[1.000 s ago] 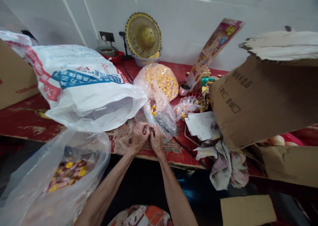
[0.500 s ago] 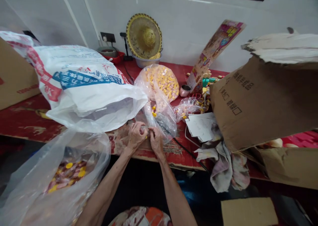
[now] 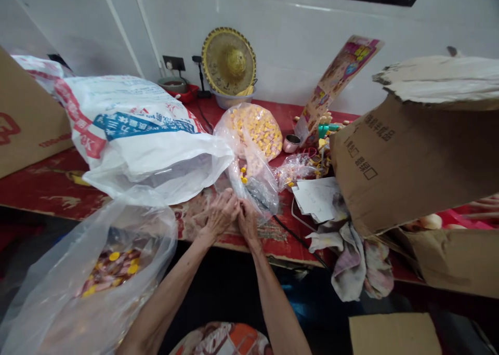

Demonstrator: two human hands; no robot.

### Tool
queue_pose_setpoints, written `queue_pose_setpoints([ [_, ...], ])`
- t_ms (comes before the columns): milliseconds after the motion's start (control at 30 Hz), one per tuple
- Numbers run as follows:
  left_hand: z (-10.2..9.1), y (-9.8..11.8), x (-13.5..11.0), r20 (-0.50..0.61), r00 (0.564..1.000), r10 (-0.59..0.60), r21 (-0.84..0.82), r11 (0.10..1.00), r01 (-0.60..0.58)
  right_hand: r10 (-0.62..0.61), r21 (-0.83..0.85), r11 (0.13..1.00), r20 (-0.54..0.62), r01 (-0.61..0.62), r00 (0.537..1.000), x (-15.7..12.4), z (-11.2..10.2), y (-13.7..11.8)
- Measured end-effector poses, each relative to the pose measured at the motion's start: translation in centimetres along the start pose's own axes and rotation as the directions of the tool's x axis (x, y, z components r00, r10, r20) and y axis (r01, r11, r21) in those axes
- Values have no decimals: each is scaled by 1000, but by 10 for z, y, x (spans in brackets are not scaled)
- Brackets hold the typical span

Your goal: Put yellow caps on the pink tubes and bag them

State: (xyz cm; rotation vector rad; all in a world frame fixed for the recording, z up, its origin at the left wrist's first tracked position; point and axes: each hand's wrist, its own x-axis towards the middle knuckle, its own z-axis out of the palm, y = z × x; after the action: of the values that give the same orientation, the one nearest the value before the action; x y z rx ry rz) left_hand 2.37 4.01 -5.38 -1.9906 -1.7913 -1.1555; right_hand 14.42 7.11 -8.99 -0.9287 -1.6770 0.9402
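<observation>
My left hand (image 3: pixel 220 214) and my right hand (image 3: pixel 247 221) meet at the front edge of the red table (image 3: pixel 42 186), fingertips pressed together. Both pinch something small that I cannot make out, at the mouth of a clear plastic bag (image 3: pixel 255 181). That bag holds several yellow and pink pieces, and a fuller clear bag of yellow pieces (image 3: pixel 258 129) lies just behind it. A big white printed sack (image 3: pixel 132 134) lies to the left of my hands, its open end almost touching them.
A clear bag with yellow and pink pieces (image 3: pixel 97 272) hangs below the table at the left. Cardboard boxes stand at far left (image 3: pixel 23 121) and right (image 3: pixel 409 157). A rag (image 3: pixel 354 264), white papers (image 3: pixel 317 196), a straw hat (image 3: pixel 230 61) and a printed card (image 3: pixel 337 79) are also in view.
My hands have stayed together at the bag's mouth; the left hand's fingers have uncurled a little and reach further forward. The view shifted slightly.
</observation>
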Motion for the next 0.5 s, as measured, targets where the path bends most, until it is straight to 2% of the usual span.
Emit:
queue_pose_setpoints([
  [133,13,-7,-5,29,997,-72,-53,996,73,28,-1,1000,-39,-28,999,0,1,3],
  [267,5,-14,1,12,998,-65,-129,989,66,29,-25,999,-76,-31,997,0,1,6],
  [400,-3,-13,1,-29,997,-70,-94,993,67,9,-31,999,-89,-12,996,0,1,7],
  [500,3,-10,-3,27,995,-101,-40,994,102,10,-29,1000,-91,-13,996,0,3,7],
])
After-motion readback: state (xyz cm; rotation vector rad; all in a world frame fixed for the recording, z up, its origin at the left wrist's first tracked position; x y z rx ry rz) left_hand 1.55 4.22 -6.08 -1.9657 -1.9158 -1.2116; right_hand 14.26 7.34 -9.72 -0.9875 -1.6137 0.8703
